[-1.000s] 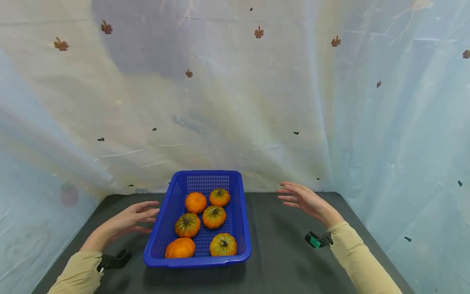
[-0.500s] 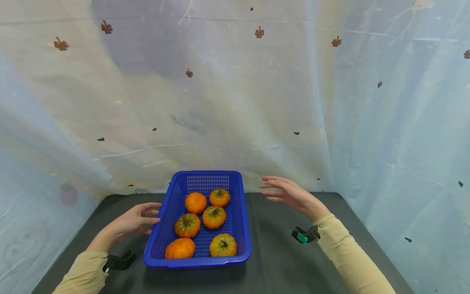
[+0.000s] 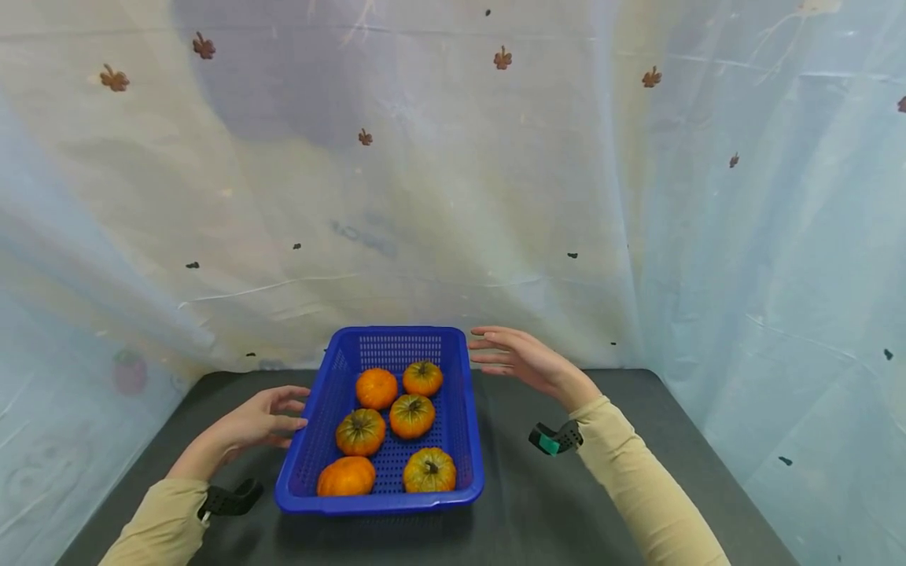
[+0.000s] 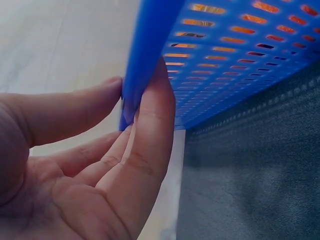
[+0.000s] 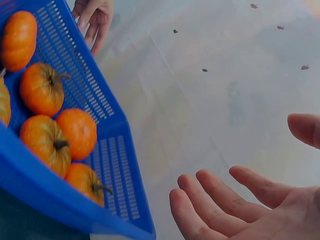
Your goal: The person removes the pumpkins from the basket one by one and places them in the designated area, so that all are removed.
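Note:
A blue plastic basket (image 3: 378,506) with perforated walls holds several small pumpkins, some plain orange like the one at front left (image 3: 347,476), others streaked green like the one at front right (image 3: 429,470). On its left side, my left hand (image 3: 244,428) pinches the rim; in the left wrist view the thumb (image 4: 75,112) meets the rim's outer face and the index finger (image 4: 152,130) goes behind it. My right hand (image 3: 527,362) hovers beside the basket's far right corner, fingers (image 5: 215,200) extended and spread, holding nothing.
The basket rests on a dark grey table (image 3: 545,503). Behind and on both sides hangs a pale plastic curtain (image 3: 453,196) with small leaf prints. A black wrist strap (image 3: 230,499) is on the left wrist and another strap (image 3: 555,439) on the right.
My right hand has moved left, from well off the basket to right beside its far right rim. The left hand has moved slightly right and taken hold of the left rim. The basket stays put.

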`<state>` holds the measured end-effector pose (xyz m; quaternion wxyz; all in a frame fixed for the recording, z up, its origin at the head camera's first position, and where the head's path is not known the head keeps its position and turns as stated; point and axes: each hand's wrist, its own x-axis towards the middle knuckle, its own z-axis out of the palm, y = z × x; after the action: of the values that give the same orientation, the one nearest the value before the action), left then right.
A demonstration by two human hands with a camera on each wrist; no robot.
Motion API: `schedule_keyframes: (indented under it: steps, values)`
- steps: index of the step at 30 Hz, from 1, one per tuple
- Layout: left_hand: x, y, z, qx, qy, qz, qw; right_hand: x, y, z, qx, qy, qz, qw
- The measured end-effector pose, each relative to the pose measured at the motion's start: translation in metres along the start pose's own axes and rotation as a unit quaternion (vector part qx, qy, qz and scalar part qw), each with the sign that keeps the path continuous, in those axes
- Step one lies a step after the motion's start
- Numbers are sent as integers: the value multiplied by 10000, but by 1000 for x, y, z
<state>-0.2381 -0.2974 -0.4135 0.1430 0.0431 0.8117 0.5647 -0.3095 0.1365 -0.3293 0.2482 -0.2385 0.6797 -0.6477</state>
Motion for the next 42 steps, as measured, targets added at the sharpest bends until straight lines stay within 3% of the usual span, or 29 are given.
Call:
schedule_keyframes:
  steps: [7, 26, 42]
  values:
    - [-2, 2, -2, -5, -127, 88, 9999, 20, 0, 17, -44, -150, 4, 9999]
    - [0, 2, -1, -102, -148, -32, 9998, 61, 25, 49, 203, -143, 603, 9979]
    - [0, 4, -2, -105, -211, 19, 9997, 81, 48, 66, 85, 298, 1028, 9942]
